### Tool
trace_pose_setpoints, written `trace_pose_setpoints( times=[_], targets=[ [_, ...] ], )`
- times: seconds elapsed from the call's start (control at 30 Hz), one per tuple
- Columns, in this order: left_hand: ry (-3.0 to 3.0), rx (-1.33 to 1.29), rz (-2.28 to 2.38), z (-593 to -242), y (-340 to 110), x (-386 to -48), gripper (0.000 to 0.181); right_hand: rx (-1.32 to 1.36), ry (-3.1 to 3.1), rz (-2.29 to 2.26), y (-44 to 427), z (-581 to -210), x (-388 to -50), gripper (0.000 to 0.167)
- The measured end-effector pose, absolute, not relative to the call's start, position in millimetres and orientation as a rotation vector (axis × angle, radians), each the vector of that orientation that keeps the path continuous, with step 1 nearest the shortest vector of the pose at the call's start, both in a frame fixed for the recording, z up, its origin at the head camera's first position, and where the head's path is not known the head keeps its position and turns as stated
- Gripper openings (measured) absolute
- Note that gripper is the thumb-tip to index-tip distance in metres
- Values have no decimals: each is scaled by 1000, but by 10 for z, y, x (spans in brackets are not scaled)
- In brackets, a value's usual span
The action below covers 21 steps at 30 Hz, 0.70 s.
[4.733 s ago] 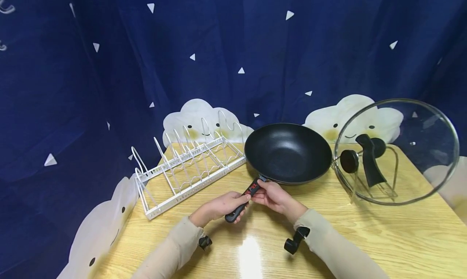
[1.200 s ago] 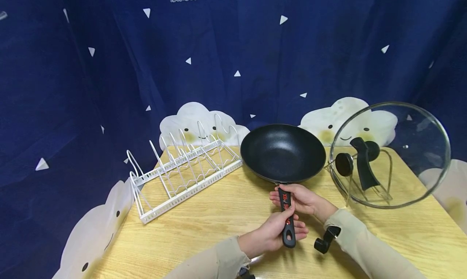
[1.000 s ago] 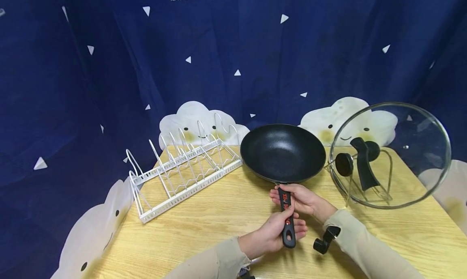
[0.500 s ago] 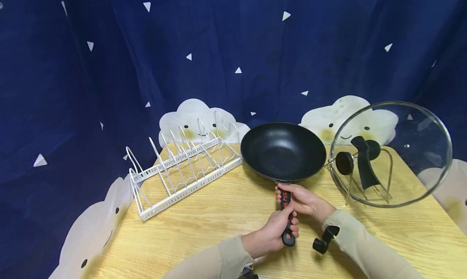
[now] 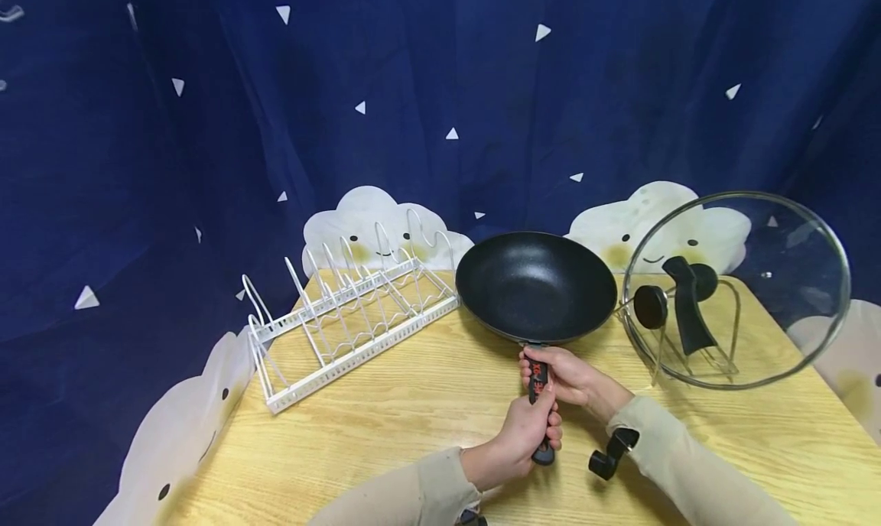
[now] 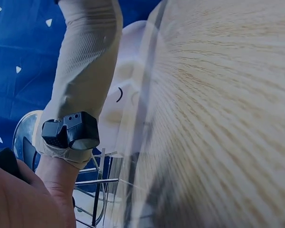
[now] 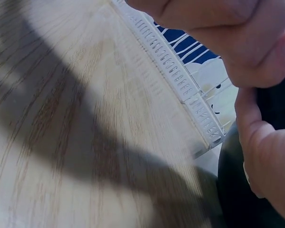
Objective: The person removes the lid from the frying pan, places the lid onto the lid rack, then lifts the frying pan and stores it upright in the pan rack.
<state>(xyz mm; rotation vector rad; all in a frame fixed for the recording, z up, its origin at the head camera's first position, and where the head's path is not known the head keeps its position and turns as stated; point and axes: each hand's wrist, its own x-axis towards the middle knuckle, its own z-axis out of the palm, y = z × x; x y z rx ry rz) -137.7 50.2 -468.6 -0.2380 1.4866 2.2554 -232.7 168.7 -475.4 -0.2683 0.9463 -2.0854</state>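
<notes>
Fingers (image 5: 554, 430) of the left hand (image 5: 521, 434) are curled firmly round the lower part of the black handle (image 5: 540, 371), its end poking out just below them. Just above, touching or nearly so, the right hand (image 5: 567, 375) has its fingers wrapped round the same handle near the pan, thumb along the top. The black pan (image 5: 537, 289) lies directly beyond both sets of fingers, hollow side up; whether its base rests on the bench (image 5: 385, 434) I cannot tell.

To the left of the fingers and farther off, a white wire rack (image 5: 365, 352) runs at a slant, its far right end just beside the pan's rim; whether they touch is unclear. To the right of the fingers, a large glass lid (image 5: 791, 304) leans upright in a wire stand (image 5: 738, 319), with two round black pieces beside its dark handle, and blocks that side close to the pan. Beyond everything, past the fingers and pan, hangs a dark blue curtain (image 5: 413, 90) with cloud shapes (image 5: 361, 209) along its foot.
</notes>
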Motion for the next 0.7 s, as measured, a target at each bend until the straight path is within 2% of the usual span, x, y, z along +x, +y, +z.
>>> trace_pose_setpoints(
  times=[0.7],
  targets=[
    [1539,-103,2267,-4599,462,-1275,25,-367,1026,-2128,1690,-4656,-2217,25]
  ],
)
